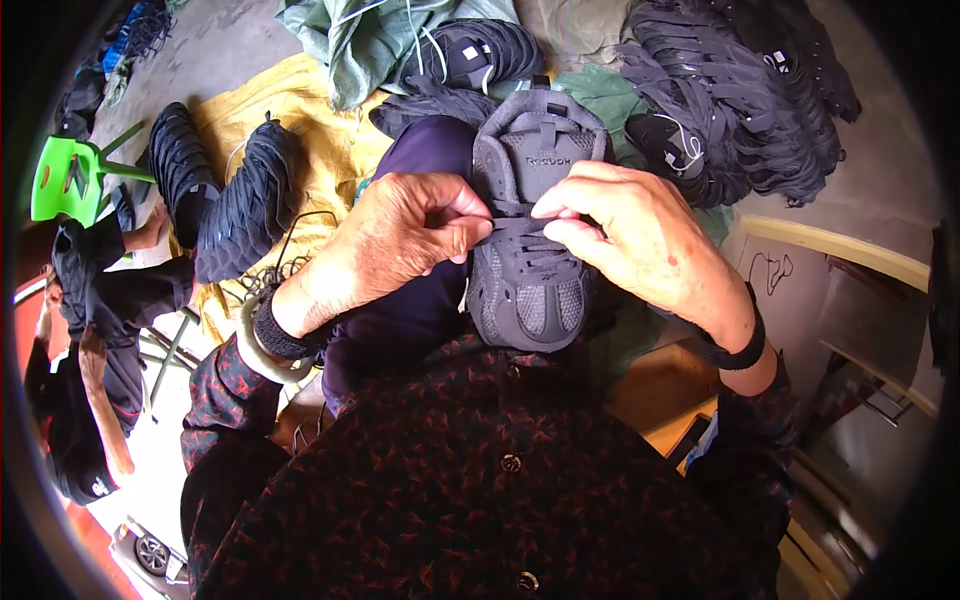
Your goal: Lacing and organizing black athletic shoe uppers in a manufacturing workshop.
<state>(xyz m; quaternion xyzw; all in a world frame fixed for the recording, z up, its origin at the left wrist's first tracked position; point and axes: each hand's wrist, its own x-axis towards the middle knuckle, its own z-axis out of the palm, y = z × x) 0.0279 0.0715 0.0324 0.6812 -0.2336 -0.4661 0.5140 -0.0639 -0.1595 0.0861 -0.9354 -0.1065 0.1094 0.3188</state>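
A dark grey sneaker (530, 300) rests at my lap, its toe pointing toward me and its padded collar and tongue facing away. Across its throat runs dark lacing in several rows. My left hand (400, 225) is closed in a pinch at the left edge of the lacing, on what looks like a dark shoelace (514, 210). From the other side, my right hand (640, 225) pinches at the same upper row, thumb and forefinger close together. The lace ends are too dark and thin to make out fully, and the fingertips partly hide them.
Stacks of dark shoe uppers lie at the far left (245, 200), far middle (475, 50) and far right (740, 100). Yellow sacking (300, 110) and green sacking (350, 40) spread beneath. A green chair (70, 180) and another person's arm (105, 400) are at left; a wooden frame stands right.
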